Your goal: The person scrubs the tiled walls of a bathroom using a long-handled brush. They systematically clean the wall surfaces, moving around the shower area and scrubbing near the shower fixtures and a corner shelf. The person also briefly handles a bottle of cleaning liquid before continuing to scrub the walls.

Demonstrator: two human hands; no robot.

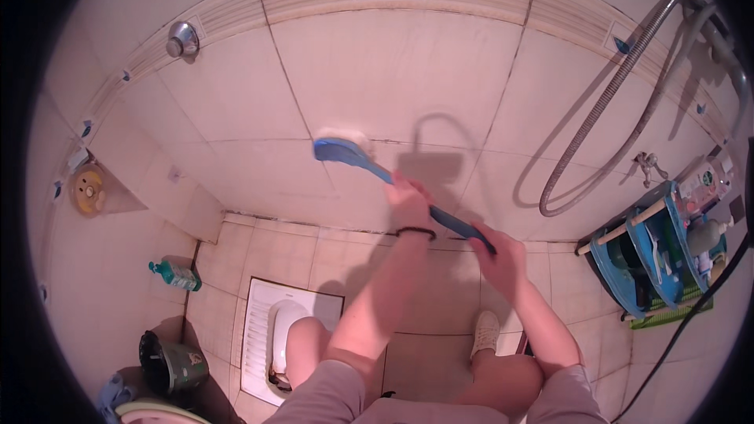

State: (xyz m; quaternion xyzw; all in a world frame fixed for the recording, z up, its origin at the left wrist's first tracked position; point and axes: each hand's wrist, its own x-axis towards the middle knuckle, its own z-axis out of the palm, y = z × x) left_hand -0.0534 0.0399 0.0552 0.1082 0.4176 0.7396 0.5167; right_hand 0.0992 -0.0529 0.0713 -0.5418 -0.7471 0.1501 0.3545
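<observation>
A long-handled blue scrub brush (369, 163) slants across the middle of the view, its head up and to the left. White bristles press against, or sit right by, the tiled wall (377, 71). My left hand (410, 196), with a dark band at the wrist, is closed around the middle of the handle. Lower and to the right, my right hand (499, 255) grips the handle's end. Both forearms reach forward from the lower edge.
A squat toilet (255, 338) is set in the floor at left, near a green bottle (177, 275) and a dark bucket (173, 363). At right, a shower hose (597, 110) loops down beside a tap (650, 169) and a blue shelf rack (658, 255).
</observation>
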